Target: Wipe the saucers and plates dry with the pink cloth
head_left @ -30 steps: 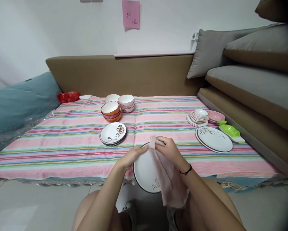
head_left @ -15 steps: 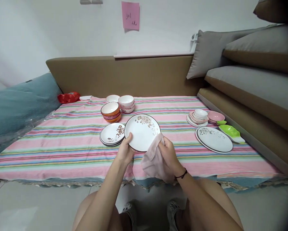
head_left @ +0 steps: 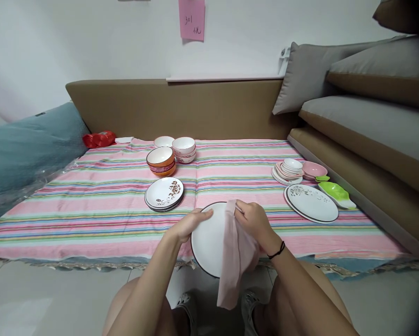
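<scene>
A round white plate [head_left: 208, 242] with a dark rim is held in front of me over the near edge of the striped cloth. My left hand [head_left: 192, 223] grips its left rim, thumb on the upper face. On the plate's right side lies a pale pink cloth [head_left: 233, 256], hanging down below the rim. My right hand [head_left: 253, 221] clutches this cloth at the plate's upper right edge; the cloth covers the plate's right part. Just beyond my left hand is a stack of flower-patterned plates [head_left: 164, 193].
Stacked orange bowls [head_left: 161, 161] and white bowls [head_left: 184, 147] stand behind the plate stack. To the right lie oval plates [head_left: 312, 203], small stacked dishes [head_left: 289, 170], a pink bowl [head_left: 314, 170] and a green leaf-shaped dish [head_left: 336, 193]. Cushions [head_left: 370, 126] pile up at right.
The held plate has come down and toward me, away from the plate stack, and its flower pattern no longer shows. My right hand has brought the cloth across the plate's right side.
</scene>
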The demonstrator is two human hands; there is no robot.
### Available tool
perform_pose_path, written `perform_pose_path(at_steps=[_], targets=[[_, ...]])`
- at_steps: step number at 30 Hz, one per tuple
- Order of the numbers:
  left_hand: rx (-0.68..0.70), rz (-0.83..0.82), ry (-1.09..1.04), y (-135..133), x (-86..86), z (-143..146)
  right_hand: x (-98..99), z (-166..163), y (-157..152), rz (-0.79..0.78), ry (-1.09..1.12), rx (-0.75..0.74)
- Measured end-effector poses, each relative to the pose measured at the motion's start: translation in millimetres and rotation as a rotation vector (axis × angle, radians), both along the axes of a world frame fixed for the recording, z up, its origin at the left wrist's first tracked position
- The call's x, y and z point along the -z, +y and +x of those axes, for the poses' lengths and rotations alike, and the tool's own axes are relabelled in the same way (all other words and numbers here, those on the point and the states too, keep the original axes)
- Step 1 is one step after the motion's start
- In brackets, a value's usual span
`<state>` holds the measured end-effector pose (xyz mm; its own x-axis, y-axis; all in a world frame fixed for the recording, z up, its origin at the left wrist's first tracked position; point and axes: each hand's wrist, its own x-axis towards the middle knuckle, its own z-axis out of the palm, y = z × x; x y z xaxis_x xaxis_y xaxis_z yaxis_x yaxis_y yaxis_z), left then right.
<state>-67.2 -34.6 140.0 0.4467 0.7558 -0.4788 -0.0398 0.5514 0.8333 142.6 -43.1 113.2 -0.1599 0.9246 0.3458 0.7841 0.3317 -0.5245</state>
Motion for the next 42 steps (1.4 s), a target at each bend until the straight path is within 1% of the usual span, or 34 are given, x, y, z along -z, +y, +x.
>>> perform_pose_path(at_steps=[3,5,7,10,12,14,17,20,22,24,26,27,28,30,31,33,35,36,37,39,42], targets=[[0.062,-0.022,0.067,-4.2,-1.0,3.8,1.3,-8.2,-0.3,0.004,-0.138,-0.101],[0.087,-0.034,0.062,-6.1,0.0,5.6,0.3,-12.9,0.6,0.003,-0.2,-0.133],[0.069,-0.043,0.043,-6.9,1.4,5.7,-1.7,-14.8,2.8,0.004,-0.227,-0.11],[-0.05,-0.026,-0.004,-6.6,1.5,3.1,-4.4,-12.5,8.0,-0.016,-0.173,0.027],[-0.169,0.002,-0.05,-6.2,-0.5,1.6,-5.1,-9.7,11.0,-0.043,-0.069,0.13],[-0.295,0.024,-0.101,-5.9,-2.8,2.0,-4.6,-8.8,12.0,-0.072,0.076,0.195],[-0.525,0.033,-0.174,-5.0,-1.9,7.4,-1.3,-15.8,8.3,-0.108,0.325,0.227],[-0.74,0.044,-0.255,-1.5,5.0,15.0,5.9,-33.0,0.1,-0.17,0.552,0.224],[-0.804,0.054,-0.292,1.9,9.3,18.3,12.0,-44.7,-3.9,-0.208,0.7,0.198],[-0.824,0.069,-0.281,4.4,10.0,18.9,17.0,-49.9,-3.5,-0.228,0.807,0.171],[-0.801,0.089,-0.228,4.8,6.7,17.5,18.8,-45.0,1.9,-0.222,0.822,0.176],[-0.76,0.097,-0.195,4.0,4.2,16.4,18.0,-39.0,5.8,-0.209,0.799,0.189],[-0.699,0.105,-0.166,2.7,1.4,15.1,16.0,-31.4,9.9,-0.19,0.763,0.198],[-0.533,0.119,-0.121,-1.2,-2.9,12.7,9.6,-14.8,16.5,-0.157,0.677,0.175],[-0.442,0.118,-0.099,-3.5,-4.0,11.7,5.9,-7.8,18.2,-0.153,0.623,0.128],[-0.272,0.098,-0.046,-8.0,-3.5,10.0,-0.3,0.6,17.8,-0.168,0.49,-0.024],[-0.124,0.072,0.032,-12.0,-0.5,8.8,-3.4,0.3,13.1,-0.181,0.336,-0.2],[-0.067,0.064,0.075,-13.6,1.1,8.3,-3.8,-2.3,10.0,-0.178,0.261,-0.265],[-0.029,0.061,0.114,-15.0,2.3,8.0,-3.6,-5.8,7.1,-0.168,0.198,-0.304],[-0.001,0.07,0.143,-17.2,2.5,7.5,-3.0,-12.6,3.4,-0.133,0.125,-0.306],[-0.041,0.098,0.055,-17.9,-1.9,7.6,-3.7,-15.6,6.0,-0.074,0.122,-0.177]])
